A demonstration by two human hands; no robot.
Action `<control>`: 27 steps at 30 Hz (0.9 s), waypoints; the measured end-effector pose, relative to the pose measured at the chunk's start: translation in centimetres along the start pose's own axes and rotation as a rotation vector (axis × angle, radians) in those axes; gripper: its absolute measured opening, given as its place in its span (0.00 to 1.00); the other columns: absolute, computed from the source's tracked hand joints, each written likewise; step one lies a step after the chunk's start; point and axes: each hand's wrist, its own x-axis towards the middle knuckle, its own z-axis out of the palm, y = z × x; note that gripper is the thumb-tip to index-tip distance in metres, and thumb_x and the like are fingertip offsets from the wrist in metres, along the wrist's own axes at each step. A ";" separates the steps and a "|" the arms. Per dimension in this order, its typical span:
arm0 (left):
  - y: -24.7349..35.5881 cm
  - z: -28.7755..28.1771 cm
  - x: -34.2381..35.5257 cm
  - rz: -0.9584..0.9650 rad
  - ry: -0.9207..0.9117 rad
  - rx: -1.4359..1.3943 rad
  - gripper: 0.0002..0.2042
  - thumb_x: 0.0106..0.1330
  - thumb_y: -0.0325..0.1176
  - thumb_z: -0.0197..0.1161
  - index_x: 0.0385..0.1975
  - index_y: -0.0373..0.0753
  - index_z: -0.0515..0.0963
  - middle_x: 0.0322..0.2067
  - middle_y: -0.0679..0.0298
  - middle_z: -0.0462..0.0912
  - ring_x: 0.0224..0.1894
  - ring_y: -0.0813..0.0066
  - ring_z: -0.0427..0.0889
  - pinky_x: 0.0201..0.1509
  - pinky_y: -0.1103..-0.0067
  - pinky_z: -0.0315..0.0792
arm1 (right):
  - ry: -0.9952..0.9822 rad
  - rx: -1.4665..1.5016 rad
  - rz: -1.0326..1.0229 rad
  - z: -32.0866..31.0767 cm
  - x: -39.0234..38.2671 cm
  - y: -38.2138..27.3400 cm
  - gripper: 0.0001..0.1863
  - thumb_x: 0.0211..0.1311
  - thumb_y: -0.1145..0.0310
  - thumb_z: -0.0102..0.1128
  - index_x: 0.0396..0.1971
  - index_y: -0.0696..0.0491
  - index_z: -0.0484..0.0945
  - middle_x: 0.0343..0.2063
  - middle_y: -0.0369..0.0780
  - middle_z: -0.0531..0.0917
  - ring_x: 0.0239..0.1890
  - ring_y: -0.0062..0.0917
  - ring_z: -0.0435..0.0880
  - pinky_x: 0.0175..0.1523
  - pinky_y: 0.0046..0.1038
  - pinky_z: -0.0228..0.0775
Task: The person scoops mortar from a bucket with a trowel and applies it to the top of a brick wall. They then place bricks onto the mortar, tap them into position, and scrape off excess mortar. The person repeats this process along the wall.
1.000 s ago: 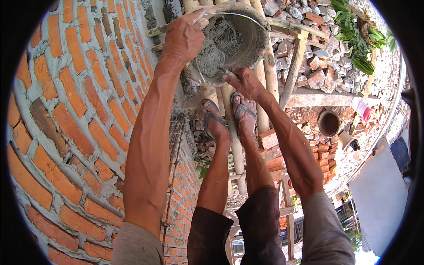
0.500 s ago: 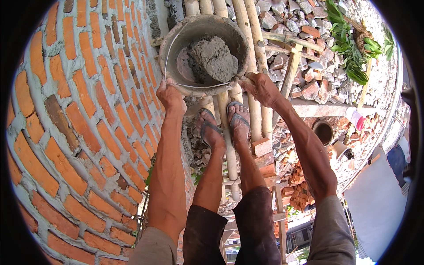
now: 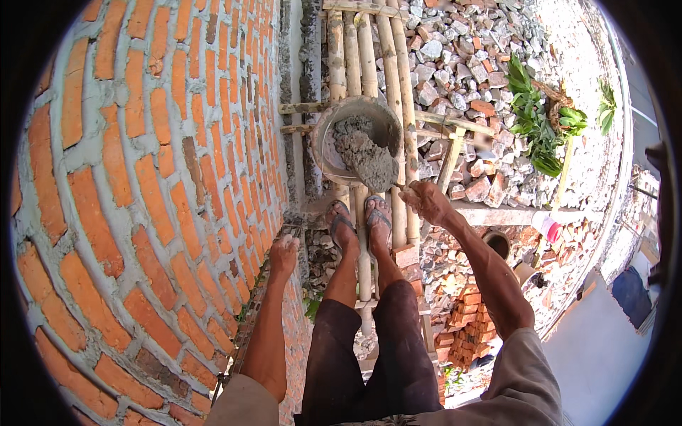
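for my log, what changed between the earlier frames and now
The left hand has let go of the bucket and drawn back from it. The trowel has come up loaded with mortar since the first picture. Right hand still grips it; feet unmoved.

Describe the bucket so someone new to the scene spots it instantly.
A brick wall fills the left side; beside it runs a row of bamboo poles. Over the poles, just past the person's flip-flops, is a round grey bucket. Unlike the dark-mouthed container off to the right, it holds grey mortar and has the right hand close by.
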 end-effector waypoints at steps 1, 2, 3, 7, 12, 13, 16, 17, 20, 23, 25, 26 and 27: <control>-1.8 -1.6 -2.3 -0.074 0.012 0.183 0.26 0.75 0.36 0.51 0.67 0.27 0.60 0.65 0.44 0.63 0.54 0.55 0.77 0.48 0.71 0.75 | 0.001 -0.043 -0.015 -0.8 -1.1 -1.7 0.20 0.68 0.55 0.58 0.28 0.59 0.77 0.14 0.43 0.73 0.18 0.34 0.73 0.27 0.39 0.66; -3.4 -3.2 -4.7 -0.137 0.001 0.445 0.26 0.75 0.37 0.51 0.67 0.26 0.60 0.67 0.43 0.59 0.54 0.53 0.77 0.50 0.69 0.74 | -0.006 -0.019 -0.044 -2.4 -2.9 -3.4 0.19 0.67 0.56 0.60 0.28 0.60 0.76 0.15 0.43 0.74 0.18 0.34 0.73 0.27 0.38 0.65; -5.6 -4.4 -8.2 -0.069 0.018 0.393 0.28 0.74 0.41 0.53 0.66 0.26 0.61 0.61 0.41 0.68 0.55 0.50 0.76 0.54 0.63 0.74 | -0.029 -0.109 -0.057 -4.0 -4.2 -5.5 0.18 0.66 0.57 0.61 0.28 0.60 0.76 0.15 0.43 0.74 0.19 0.32 0.72 0.27 0.38 0.65; -10.5 -7.7 -18.9 -0.160 -0.134 0.437 0.30 0.72 0.49 0.53 0.61 0.27 0.66 0.51 0.39 0.76 0.58 0.47 0.74 0.60 0.59 0.70 | -0.152 -0.167 -0.232 -12.6 -10.5 -15.8 0.18 0.62 0.59 0.66 0.24 0.57 0.74 0.15 0.43 0.70 0.19 0.27 0.66 0.27 0.35 0.62; -3.6 -7.3 -23.8 -0.237 -0.057 0.002 0.28 0.71 0.52 0.54 0.53 0.28 0.75 0.49 0.39 0.78 0.58 0.47 0.74 0.63 0.58 0.67 | -0.596 0.431 -0.026 -23.9 -16.9 -32.7 0.36 0.65 0.37 0.49 0.42 0.62 0.74 0.38 0.42 0.79 0.43 0.25 0.77 0.43 0.27 0.73; -0.9 -7.5 -24.0 -0.157 -0.008 -0.058 0.28 0.70 0.52 0.54 0.54 0.28 0.75 0.49 0.39 0.78 0.57 0.47 0.74 0.62 0.58 0.68 | -0.633 0.304 -0.037 -26.3 -18.0 -36.9 0.33 0.67 0.41 0.52 0.48 0.62 0.74 0.45 0.44 0.80 0.49 0.27 0.77 0.47 0.26 0.75; 5.4 -9.4 -26.0 0.034 0.099 -0.216 0.28 0.70 0.52 0.55 0.54 0.28 0.74 0.49 0.40 0.78 0.57 0.47 0.74 0.62 0.58 0.68 | -0.564 -0.190 -0.085 -33.6 -22.9 -51.3 0.32 0.65 0.49 0.63 0.57 0.61 0.73 0.55 0.45 0.78 0.57 0.30 0.78 0.54 0.26 0.76; 6.8 -10.1 -27.2 0.084 0.125 -0.260 0.28 0.70 0.52 0.55 0.54 0.28 0.74 0.49 0.40 0.78 0.57 0.48 0.74 0.62 0.58 0.68 | -0.553 -0.341 -0.196 -35.3 -24.8 -56.3 0.34 0.61 0.50 0.67 0.58 0.60 0.73 0.56 0.46 0.77 0.56 0.30 0.78 0.54 0.26 0.76; 9.1 -11.0 -30.6 0.168 0.163 -0.343 0.28 0.70 0.51 0.55 0.54 0.28 0.74 0.49 0.40 0.78 0.57 0.48 0.74 0.61 0.58 0.68 | -0.354 -0.424 -0.299 -38.8 -31.1 -70.8 0.30 0.56 0.53 0.73 0.51 0.59 0.79 0.35 0.41 0.81 0.34 0.24 0.80 0.36 0.24 0.74; 9.4 -10.5 -32.8 0.190 0.173 -0.389 0.28 0.70 0.51 0.55 0.55 0.28 0.73 0.49 0.40 0.78 0.56 0.48 0.75 0.61 0.58 0.69 | -0.245 -0.249 -0.531 -39.9 -36.4 -82.3 0.20 0.55 0.58 0.75 0.33 0.60 0.81 0.17 0.37 0.81 0.15 0.19 0.77 0.17 0.21 0.66; 8.9 -9.5 -33.4 0.179 0.168 -0.410 0.29 0.69 0.51 0.55 0.55 0.28 0.73 0.49 0.40 0.78 0.56 0.48 0.75 0.60 0.58 0.69 | -0.021 -0.231 -0.760 -39.1 -37.4 -88.1 0.20 0.56 0.57 0.73 0.30 0.61 0.78 0.15 0.39 0.79 0.12 0.18 0.76 0.13 0.21 0.66; 8.5 -8.9 -33.6 0.169 0.165 -0.416 0.29 0.69 0.51 0.56 0.55 0.28 0.73 0.49 0.40 0.78 0.56 0.48 0.75 0.60 0.58 0.69 | -0.165 -0.295 -0.845 -38.9 -37.4 -91.2 0.20 0.61 0.55 0.69 0.30 0.60 0.78 0.14 0.38 0.79 0.09 0.18 0.75 0.12 0.19 0.66; 8.0 -8.3 -33.6 0.163 0.162 -0.417 0.29 0.69 0.51 0.56 0.55 0.28 0.73 0.49 0.40 0.78 0.56 0.48 0.75 0.60 0.58 0.69 | -0.275 -0.308 -0.968 -38.4 -37.0 -93.8 0.20 0.65 0.54 0.64 0.30 0.59 0.79 0.13 0.38 0.78 0.06 0.18 0.72 0.10 0.18 0.65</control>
